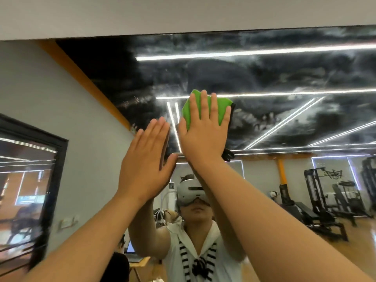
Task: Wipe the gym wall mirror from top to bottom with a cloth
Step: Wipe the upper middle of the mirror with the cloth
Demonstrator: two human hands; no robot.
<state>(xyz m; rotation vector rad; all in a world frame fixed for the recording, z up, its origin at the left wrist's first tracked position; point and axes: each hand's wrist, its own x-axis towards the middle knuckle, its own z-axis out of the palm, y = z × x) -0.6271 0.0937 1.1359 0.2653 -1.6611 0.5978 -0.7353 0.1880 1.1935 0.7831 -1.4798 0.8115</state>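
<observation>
Cloth (223, 105) beneath right hand (203, 137), on mirror (284, 78)

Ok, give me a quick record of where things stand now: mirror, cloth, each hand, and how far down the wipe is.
mirror: wall-mounted; cloudy white marks in the upper glass, cannot tell smears from reflected ceiling
green cloth: flat against the glass, some way below the mirror's top edge
right hand: fingers straight, pressing the cloth to the mirror
left hand: fingers straight, holds nothing, raised beside the right hand; contact with the glass unclear
progress: cloth is in the upper part; lower mirror likely not yet wiped
</observation>
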